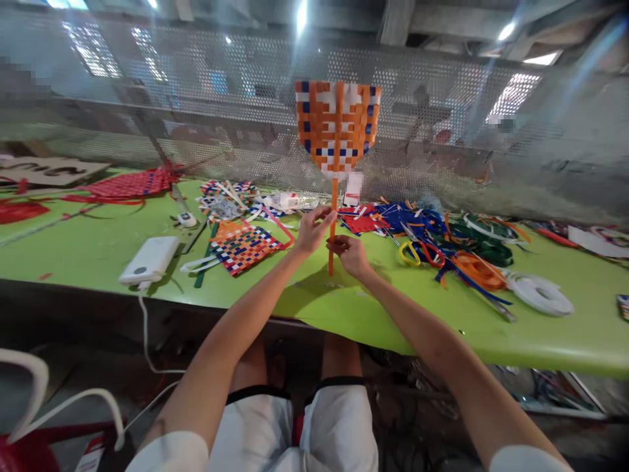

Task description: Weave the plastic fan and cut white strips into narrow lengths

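A woven hand fan in orange, white and dark blue strips stands upright in front of me, its orange handle pointing down to the table. My left hand is closed around the upper part of the handle, just below the woven blade. Lower down, my right hand pinches the same handle from the right side. To the left lies a multicoloured woven piece with loose strip ends. Yellow-handled scissors and red-handled scissors lie right of my hands.
The green table runs across the view before a perforated metal screen. A white power bank with a cable sits left. Orange strip coils and a white strip roll lie right. A red woven piece is far left.
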Demonstrator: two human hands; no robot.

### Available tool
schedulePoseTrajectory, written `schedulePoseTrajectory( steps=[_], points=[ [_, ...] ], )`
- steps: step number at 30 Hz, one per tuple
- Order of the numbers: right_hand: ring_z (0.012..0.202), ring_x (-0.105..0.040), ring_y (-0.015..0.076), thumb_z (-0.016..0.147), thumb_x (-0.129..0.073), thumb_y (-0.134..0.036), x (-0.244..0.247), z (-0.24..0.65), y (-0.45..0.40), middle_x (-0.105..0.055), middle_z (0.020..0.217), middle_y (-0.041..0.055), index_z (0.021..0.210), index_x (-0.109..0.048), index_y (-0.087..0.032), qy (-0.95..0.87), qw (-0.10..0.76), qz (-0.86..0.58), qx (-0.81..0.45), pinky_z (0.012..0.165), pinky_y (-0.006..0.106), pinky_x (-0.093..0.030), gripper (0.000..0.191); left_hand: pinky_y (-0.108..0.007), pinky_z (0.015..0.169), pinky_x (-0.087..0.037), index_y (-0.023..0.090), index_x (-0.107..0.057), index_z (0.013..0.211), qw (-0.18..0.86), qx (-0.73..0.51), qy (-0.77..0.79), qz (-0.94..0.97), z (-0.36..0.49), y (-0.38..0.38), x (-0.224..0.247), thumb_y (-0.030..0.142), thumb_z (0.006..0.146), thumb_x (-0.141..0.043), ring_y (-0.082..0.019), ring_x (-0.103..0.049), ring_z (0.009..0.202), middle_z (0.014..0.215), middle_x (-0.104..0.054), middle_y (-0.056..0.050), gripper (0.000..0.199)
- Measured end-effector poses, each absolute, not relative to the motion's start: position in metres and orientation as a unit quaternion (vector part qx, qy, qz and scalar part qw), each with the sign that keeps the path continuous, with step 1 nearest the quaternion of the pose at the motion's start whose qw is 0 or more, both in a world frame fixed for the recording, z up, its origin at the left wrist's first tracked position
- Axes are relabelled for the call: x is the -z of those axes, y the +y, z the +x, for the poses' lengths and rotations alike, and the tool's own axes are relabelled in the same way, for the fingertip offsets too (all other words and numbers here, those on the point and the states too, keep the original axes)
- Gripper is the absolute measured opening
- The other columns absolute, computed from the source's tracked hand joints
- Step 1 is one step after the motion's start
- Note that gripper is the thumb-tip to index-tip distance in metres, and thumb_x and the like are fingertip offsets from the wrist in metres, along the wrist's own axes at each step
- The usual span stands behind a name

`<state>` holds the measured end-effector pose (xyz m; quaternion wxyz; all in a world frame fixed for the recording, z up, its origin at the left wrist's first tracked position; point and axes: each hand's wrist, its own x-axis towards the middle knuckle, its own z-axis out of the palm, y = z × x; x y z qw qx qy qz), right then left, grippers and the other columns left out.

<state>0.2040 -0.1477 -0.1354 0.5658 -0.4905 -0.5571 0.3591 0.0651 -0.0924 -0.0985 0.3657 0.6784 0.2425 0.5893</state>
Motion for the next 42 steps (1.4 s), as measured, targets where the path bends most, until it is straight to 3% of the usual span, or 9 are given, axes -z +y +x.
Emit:
schedulePoseTrajectory(
  steps=[10,16,21,22,25,28,33,37,42],
  points=[
    [0.070,-0.063,0.0203,0.070,-0.085,-0.071,0.139,0.214,-0.145,-0.078,0.082,0.0073,0.085,-0.078,-0.021,-0.617,0.551,-0.496,-0.264,0.068,0.036,-0.049,0.052,-0.035,0.078,-0.057,0.020,-0.079,0.093,0.344,-0.605,0.244,0.675,0.074,-0.100,0.101,0.053,0.088,-0.079,-0.021,-0.069,0.082,0.094,-0.078,-0.009,0.034],
    [0.073,-0.065,0.0227,0.071,-0.085,-0.076,0.128,0.227,-0.148,-0.078,0.083,0.0088,0.081,-0.078,-0.022,-0.664,0.526,-0.461,-0.265,0.068,0.036,-0.049,0.056,-0.033,0.073,-0.055,0.019,-0.078,0.091,0.345,-0.606,0.235,0.677,0.072,-0.102,0.100,0.052,0.086,-0.079,-0.020,-0.065,0.078,0.089,-0.073,-0.008,0.034],
    [0.081,-0.066,0.0215,0.099,-0.047,-0.085,0.045,0.261,-0.148,-0.073,0.092,0.0095,0.103,-0.076,-0.024,-0.552,0.717,-0.402,-0.143,0.072,0.036,-0.052,0.068,-0.031,0.066,-0.051,0.020,-0.078,0.084,0.353,-0.606,0.247,0.668,0.071,-0.103,0.094,0.043,0.079,-0.082,-0.019,-0.059,0.073,0.079,-0.065,-0.005,0.024],
    [0.083,-0.067,0.0205,0.099,-0.047,-0.083,0.021,0.267,-0.149,-0.074,0.097,0.0091,0.112,-0.075,-0.025,-0.526,0.753,-0.374,-0.129,0.071,0.035,-0.052,0.066,-0.030,0.065,-0.050,0.020,-0.079,0.082,0.350,-0.610,0.247,0.667,0.068,-0.103,0.092,0.038,0.078,-0.081,-0.018,-0.058,0.072,0.077,-0.064,-0.005,0.019],
    [0.097,-0.071,0.0195,0.094,-0.059,-0.083,-0.044,0.286,-0.155,-0.075,0.124,0.0095,0.133,-0.068,-0.028,-0.535,0.786,-0.262,-0.164,0.074,0.033,-0.055,0.068,-0.028,0.060,-0.048,0.020,-0.079,0.077,0.326,-0.618,0.254,0.669,0.057,-0.099,0.085,0.030,0.078,-0.076,-0.018,-0.057,0.072,0.077,-0.062,-0.005,0.010],
    [0.108,-0.074,0.0216,0.088,-0.076,-0.076,-0.072,0.304,-0.161,-0.074,0.138,0.0101,0.141,-0.065,-0.032,-0.570,0.773,-0.214,-0.175,0.086,0.037,-0.059,0.070,-0.027,0.058,-0.046,0.020,-0.080,0.077,0.304,-0.611,0.264,0.682,0.041,-0.091,0.083,0.027,0.078,-0.073,-0.019,-0.057,0.073,0.077,-0.061,-0.006,0.010],
    [0.098,-0.080,0.0236,0.076,-0.095,-0.063,-0.064,0.330,-0.158,-0.081,0.125,0.0112,0.129,-0.075,-0.030,-0.626,0.700,-0.258,-0.227,0.092,0.046,-0.061,0.066,-0.026,0.060,-0.047,0.019,-0.082,0.079,0.308,-0.596,0.281,0.686,0.025,-0.074,0.091,0.024,0.078,-0.072,-0.018,-0.058,0.073,0.079,-0.063,-0.006,0.012],
    [0.094,-0.081,0.0211,0.070,-0.100,-0.056,-0.058,0.347,-0.146,-0.084,0.120,0.0096,0.125,-0.079,-0.032,-0.644,0.661,-0.292,-0.251,0.086,0.044,-0.062,0.064,-0.026,0.060,-0.047,0.018,-0.082,0.079,0.306,-0.593,0.298,0.683,0.024,-0.069,0.099,0.020,0.079,-0.071,-0.016,-0.056,0.069,0.075,-0.062,-0.004,0.011],
    [0.091,-0.081,0.0187,0.075,-0.099,-0.051,-0.057,0.348,-0.139,-0.085,0.112,0.0089,0.111,-0.082,-0.024,-0.648,0.638,-0.290,-0.298,0.086,0.044,-0.063,0.048,-0.026,0.057,-0.044,0.019,-0.082,0.079,0.312,-0.592,0.284,0.687,0.026,-0.067,0.101,0.025,0.077,-0.074,-0.016,-0.054,0.069,0.073,-0.059,-0.004,0.010]
  ],
)
